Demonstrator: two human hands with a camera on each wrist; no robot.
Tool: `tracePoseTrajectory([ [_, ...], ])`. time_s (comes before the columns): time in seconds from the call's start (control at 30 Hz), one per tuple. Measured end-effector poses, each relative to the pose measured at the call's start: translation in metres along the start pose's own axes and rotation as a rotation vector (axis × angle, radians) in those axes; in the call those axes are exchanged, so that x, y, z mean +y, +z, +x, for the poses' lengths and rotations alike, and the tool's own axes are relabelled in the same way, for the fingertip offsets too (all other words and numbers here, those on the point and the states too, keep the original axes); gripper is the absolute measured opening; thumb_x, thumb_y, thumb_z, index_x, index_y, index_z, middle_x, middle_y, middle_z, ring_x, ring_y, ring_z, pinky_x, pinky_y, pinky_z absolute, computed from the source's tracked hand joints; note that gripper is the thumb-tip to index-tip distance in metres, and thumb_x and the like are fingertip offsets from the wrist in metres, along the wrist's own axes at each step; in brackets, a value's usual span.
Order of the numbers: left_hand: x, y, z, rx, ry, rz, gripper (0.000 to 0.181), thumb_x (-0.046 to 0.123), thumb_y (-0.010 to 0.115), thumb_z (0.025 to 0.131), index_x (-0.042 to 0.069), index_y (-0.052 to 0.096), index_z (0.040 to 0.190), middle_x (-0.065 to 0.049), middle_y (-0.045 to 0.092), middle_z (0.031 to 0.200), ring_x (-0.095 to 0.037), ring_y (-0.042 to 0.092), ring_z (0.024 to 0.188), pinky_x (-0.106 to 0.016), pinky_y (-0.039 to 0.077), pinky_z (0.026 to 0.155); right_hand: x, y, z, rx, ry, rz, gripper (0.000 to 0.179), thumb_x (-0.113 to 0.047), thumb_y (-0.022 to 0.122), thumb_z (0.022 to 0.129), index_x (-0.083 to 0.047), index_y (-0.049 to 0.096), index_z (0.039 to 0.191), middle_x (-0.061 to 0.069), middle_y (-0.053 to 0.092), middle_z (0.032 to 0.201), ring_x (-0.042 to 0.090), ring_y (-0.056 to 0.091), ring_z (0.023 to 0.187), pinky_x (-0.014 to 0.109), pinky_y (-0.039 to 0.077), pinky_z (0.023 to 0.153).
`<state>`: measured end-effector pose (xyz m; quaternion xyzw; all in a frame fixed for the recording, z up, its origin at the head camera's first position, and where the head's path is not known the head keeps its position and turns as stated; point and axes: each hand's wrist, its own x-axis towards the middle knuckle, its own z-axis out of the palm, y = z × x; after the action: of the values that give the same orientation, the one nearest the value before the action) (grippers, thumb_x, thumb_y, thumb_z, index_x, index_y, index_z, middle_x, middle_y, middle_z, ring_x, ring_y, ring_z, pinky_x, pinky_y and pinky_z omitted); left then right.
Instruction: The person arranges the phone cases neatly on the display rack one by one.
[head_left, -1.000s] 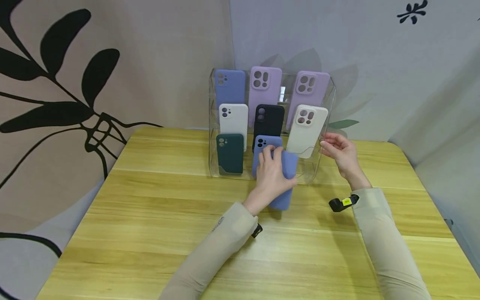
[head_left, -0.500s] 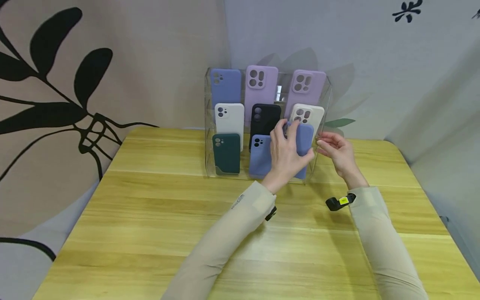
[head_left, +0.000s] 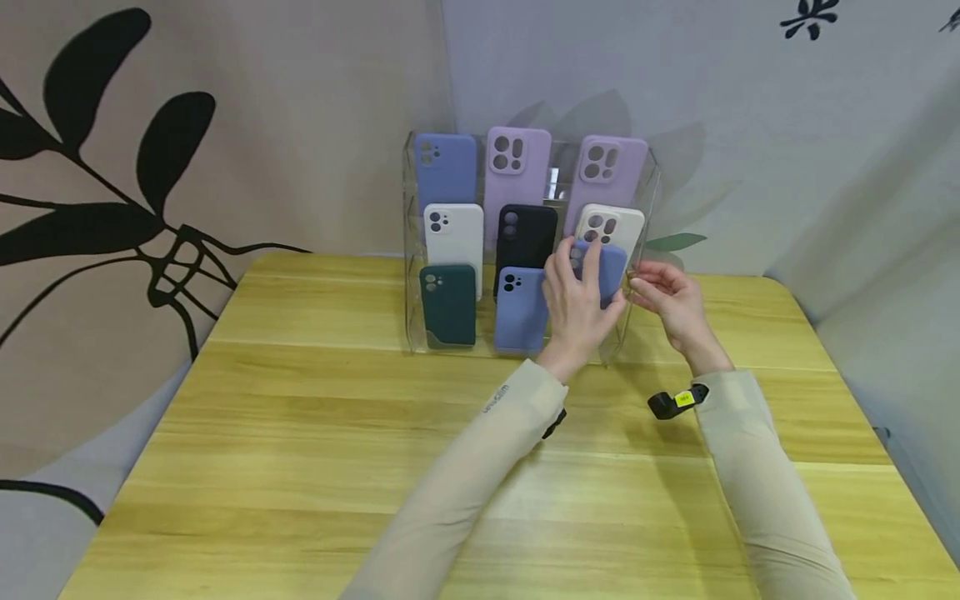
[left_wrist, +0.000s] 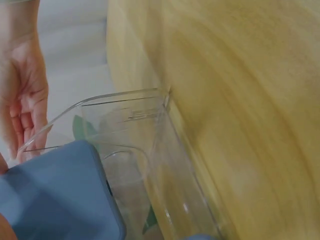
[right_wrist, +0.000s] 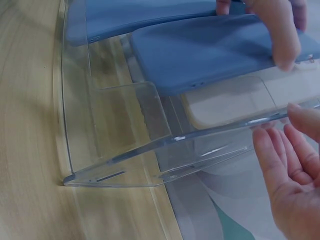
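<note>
My left hand [head_left: 577,308] grips a blue phone case [head_left: 609,271] by its sides, fingers on one edge and thumb on the other. The case hangs over the front right part of a clear acrylic display stand [right_wrist: 125,155], in front of a white phone case [head_left: 633,225]. In the right wrist view its lower end stands apart from the front lip. My right hand [head_left: 675,308] pinches the stand's right side edge between thumb and fingers. Just left of my left hand, another blue phone case [head_left: 519,312] stands in the front row.
The stand holds a dark green case [head_left: 448,308], a white case [head_left: 456,242], a black case [head_left: 527,237], a blue case [head_left: 446,171] and two lilac cases [head_left: 517,187]. It stands near the back of a wooden table [head_left: 300,433], before a patterned wall [head_left: 315,125].
My left hand has carried the blue case up and right, from before the front middle case to the front right. Lately its lower end has drawn up. My right hand stays at the stand's edge.
</note>
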<state>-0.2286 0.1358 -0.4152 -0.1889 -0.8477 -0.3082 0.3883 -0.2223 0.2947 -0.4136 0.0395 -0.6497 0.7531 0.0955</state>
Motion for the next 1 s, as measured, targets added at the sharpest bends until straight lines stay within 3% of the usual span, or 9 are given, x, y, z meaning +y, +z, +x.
tracePoseTrajectory([
  [0.2, 0.003, 0.004, -0.006, -0.025, -0.026, 0.057, 0.068, 0.031, 0.074, 0.071, 0.011, 0.044, 0.129, -0.017, 0.031, 0.133, -0.031, 0.041, 0.111, -0.037, 0.045, 0.076, 0.000, 0.001, 0.000, 0.002, 0.000, 0.025, 0.018, 0.008, 0.060, 0.086, -0.006, 0.065, 0.097, 0.001, 0.066, 0.089, 0.009, 0.063, 0.081, 0.021, 0.054, 0.071],
  [0.5, 0.013, 0.008, -0.009, -0.090, -0.135, 0.142, 0.069, 0.033, 0.072, 0.074, 0.014, 0.040, 0.133, -0.015, 0.030, 0.135, -0.030, 0.039, 0.114, -0.035, 0.044, 0.071, 0.000, 0.001, -0.001, 0.006, -0.009, 0.040, 0.019, 0.010, 0.058, 0.086, -0.006, 0.065, 0.095, 0.001, 0.067, 0.088, 0.008, 0.064, 0.079, 0.021, 0.054, 0.069],
  [1.0, 0.018, 0.014, -0.017, -0.146, -0.181, 0.207, 0.067, 0.034, 0.073, 0.075, 0.015, 0.041, 0.131, -0.015, 0.031, 0.135, -0.030, 0.039, 0.115, -0.037, 0.045, 0.075, 0.002, 0.001, -0.001, 0.002, -0.041, 0.046, 0.018, 0.011, 0.058, 0.086, -0.004, 0.065, 0.095, 0.001, 0.067, 0.091, 0.009, 0.064, 0.079, 0.022, 0.055, 0.069],
])
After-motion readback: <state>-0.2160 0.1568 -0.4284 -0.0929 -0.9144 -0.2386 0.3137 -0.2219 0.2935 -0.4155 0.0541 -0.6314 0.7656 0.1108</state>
